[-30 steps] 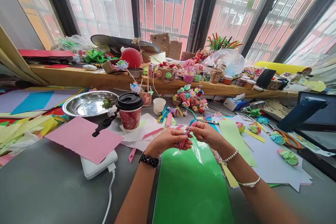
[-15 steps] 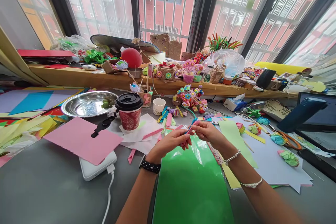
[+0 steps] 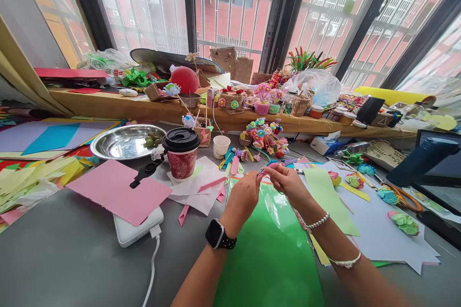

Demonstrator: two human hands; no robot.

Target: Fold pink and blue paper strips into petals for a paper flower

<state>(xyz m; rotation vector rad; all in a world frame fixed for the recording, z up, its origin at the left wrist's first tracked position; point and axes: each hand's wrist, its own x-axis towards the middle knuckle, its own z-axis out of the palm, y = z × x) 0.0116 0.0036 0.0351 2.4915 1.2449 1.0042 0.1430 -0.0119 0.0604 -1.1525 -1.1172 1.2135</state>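
My left hand (image 3: 243, 197), with a black watch on its wrist, is closed with its back turned up. Its fingertips pinch the near end of a small pink and blue piece (image 3: 265, 170), seemingly folded or crumpled paper. My right hand (image 3: 290, 186) pinches the same piece from the other side, fingertips close to the left ones. Much of the piece is hidden by the fingers. Both hands are above the far end of a glossy green sheet (image 3: 273, 254). Pink folded paper strips (image 3: 235, 165) lie just beyond the left hand.
At the left stand a lidded paper cup (image 3: 182, 160), a steel plate (image 3: 104, 146) and pink paper (image 3: 118, 187) over a white power bank (image 3: 139, 228). Crumpled paper flowers (image 3: 403, 223) rest on pale sheets (image 3: 382, 244) at the right. A bunch of colourful flowers (image 3: 264, 132) is behind the hands.
My left hand has rolled over, so its back and the watch face now show. Both hands still grip the pink and blue piece. The whole view has shifted slightly.
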